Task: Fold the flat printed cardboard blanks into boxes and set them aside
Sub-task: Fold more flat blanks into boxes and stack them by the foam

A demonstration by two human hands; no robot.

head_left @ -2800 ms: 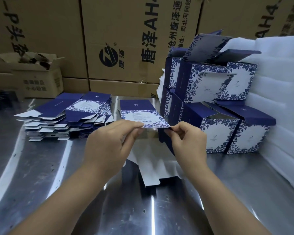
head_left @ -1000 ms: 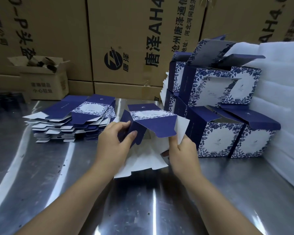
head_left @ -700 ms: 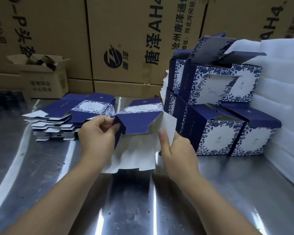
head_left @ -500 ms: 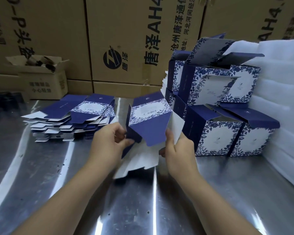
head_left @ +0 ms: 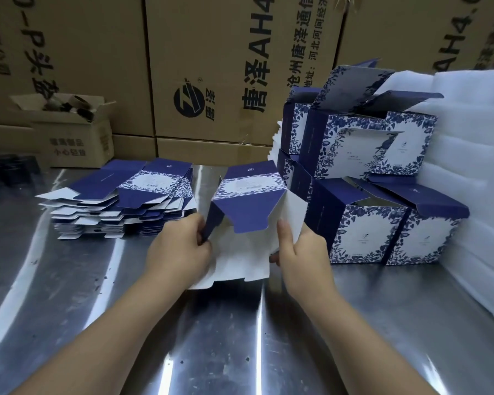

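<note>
A half-opened blue-and-white box blank (head_left: 248, 206) stands above the steel table (head_left: 240, 337), its white inner flaps hanging toward me. My left hand (head_left: 180, 246) pinches its dark blue left flap. My right hand (head_left: 303, 252) holds the white right flap, thumb up along it. A stack of flat blanks (head_left: 120, 203) lies at the left. Several folded boxes (head_left: 365, 195) with raised lids are piled at the right.
Large brown cartons (head_left: 226, 72) wall off the back of the table. A small open carton (head_left: 72, 132) sits at the back left. White foam sheets (head_left: 474, 166) are stacked along the right edge, behind the folded boxes.
The flat blank has been opened into a partial box shape between my hands, and its flaps have swung out. My hands shifted from its near edge to its side flaps.
</note>
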